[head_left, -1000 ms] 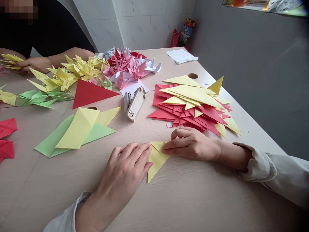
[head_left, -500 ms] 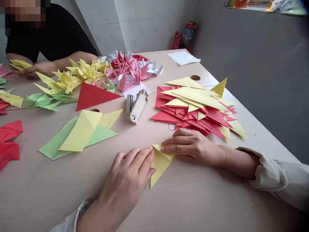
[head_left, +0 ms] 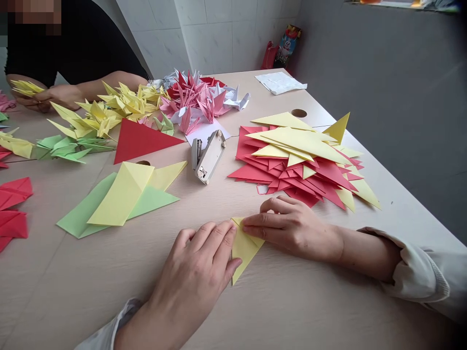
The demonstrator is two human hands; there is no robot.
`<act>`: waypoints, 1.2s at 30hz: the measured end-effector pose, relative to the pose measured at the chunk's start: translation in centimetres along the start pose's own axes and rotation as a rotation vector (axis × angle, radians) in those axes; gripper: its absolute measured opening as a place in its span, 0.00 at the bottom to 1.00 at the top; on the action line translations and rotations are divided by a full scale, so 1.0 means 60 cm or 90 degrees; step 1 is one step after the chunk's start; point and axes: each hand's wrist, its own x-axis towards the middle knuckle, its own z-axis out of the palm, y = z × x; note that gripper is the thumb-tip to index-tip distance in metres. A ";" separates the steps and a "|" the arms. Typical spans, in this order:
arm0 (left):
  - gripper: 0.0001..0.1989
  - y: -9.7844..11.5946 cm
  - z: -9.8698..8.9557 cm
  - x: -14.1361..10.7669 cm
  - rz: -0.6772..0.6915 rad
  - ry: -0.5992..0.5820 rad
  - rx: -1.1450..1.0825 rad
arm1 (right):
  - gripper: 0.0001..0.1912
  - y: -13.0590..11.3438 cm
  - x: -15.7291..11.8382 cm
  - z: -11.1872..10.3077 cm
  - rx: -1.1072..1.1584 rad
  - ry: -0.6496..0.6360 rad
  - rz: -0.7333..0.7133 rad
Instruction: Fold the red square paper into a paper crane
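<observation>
A small folded yellow paper (head_left: 245, 250) lies on the table between my hands, its point toward me and a flap folded down at its top. My left hand (head_left: 199, 265) lies flat over its left side, fingers extended and thumb on the paper. From the right, my right hand (head_left: 292, 226) presses its fingertips on the top flap, fingers close together. Beyond my right hand is a pile of red folded papers (head_left: 251, 170) and yellow folded papers (head_left: 302, 141). Green paper (head_left: 85, 206) and yellow paper (head_left: 122, 197) lie to the left.
A stapler (head_left: 209, 158) lies behind my hands, beside a red triangle (head_left: 140, 141). Yellow cranes (head_left: 127, 104), pink cranes (head_left: 188, 99) and green ones (head_left: 65, 148) sit farther back. Across the table, a person (head_left: 73, 53) in black holds yellow pieces. White paper (head_left: 280, 82) lies near the far edge.
My right hand's fingers have shifted slightly on the top flap, and its index finger is more arched. My left hand stays on the paper. The view has shifted a little.
</observation>
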 end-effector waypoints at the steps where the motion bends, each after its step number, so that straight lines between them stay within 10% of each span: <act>1: 0.17 0.000 0.000 0.000 0.000 0.000 0.001 | 0.12 0.000 0.000 0.001 -0.003 0.000 -0.001; 36: 0.19 0.003 0.004 0.000 -0.005 -0.016 0.013 | 0.16 0.004 -0.024 -0.010 -0.013 -0.059 -0.001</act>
